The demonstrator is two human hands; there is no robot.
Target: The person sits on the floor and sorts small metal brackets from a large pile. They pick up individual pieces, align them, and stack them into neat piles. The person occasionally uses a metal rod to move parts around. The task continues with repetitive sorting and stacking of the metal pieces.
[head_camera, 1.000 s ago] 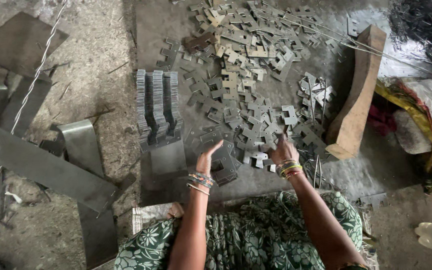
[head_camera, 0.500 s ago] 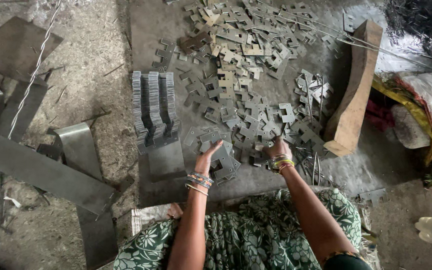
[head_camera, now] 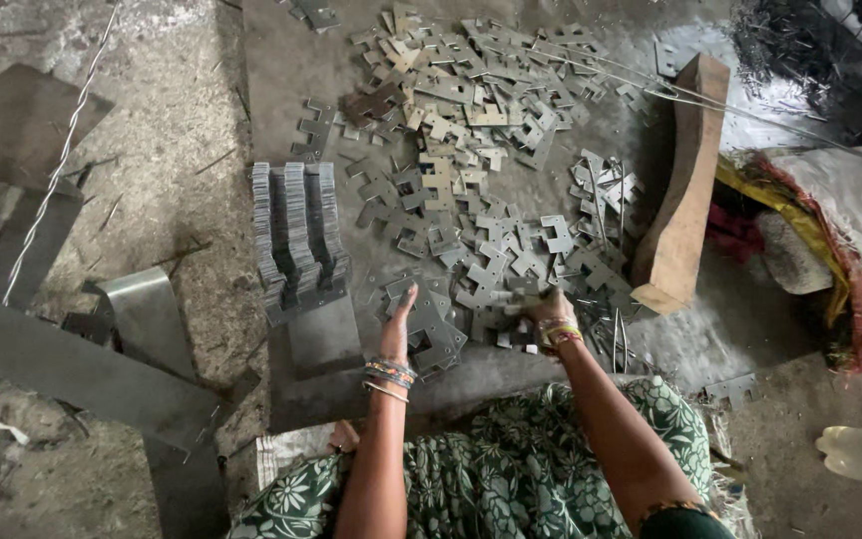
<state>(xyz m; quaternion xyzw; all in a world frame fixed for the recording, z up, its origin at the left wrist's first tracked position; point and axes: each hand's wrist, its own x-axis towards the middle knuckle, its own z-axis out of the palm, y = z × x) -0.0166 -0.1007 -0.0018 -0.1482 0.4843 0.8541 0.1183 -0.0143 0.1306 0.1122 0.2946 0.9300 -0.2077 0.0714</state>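
Here, left hand [head_camera: 398,321] laid flat, fingers together and stretched out, edge-on against the near side of a spread of stamped metal pieces [head_camera: 471,200] on the floor. Right hand [head_camera: 549,309] down among the same pieces, fingers curled over a few; whether clamped on one, cannot tell. Pieces too many to count, grey ones near the hands, paler ones farther off. Just left of the left hand, three neat upright rows of stacked pieces [head_camera: 296,240] set on a flat metal plate [head_camera: 323,339]. Right of the spread, one wooden block [head_camera: 685,190] lying on its long side, thin wires [head_camera: 591,75] running across its top end. Beyond the block, a white sack with yellow and red edging [head_camera: 850,230]. Open bare floor left of the stacks, then large sheet-metal offcuts [head_camera: 72,369] along the left edge.
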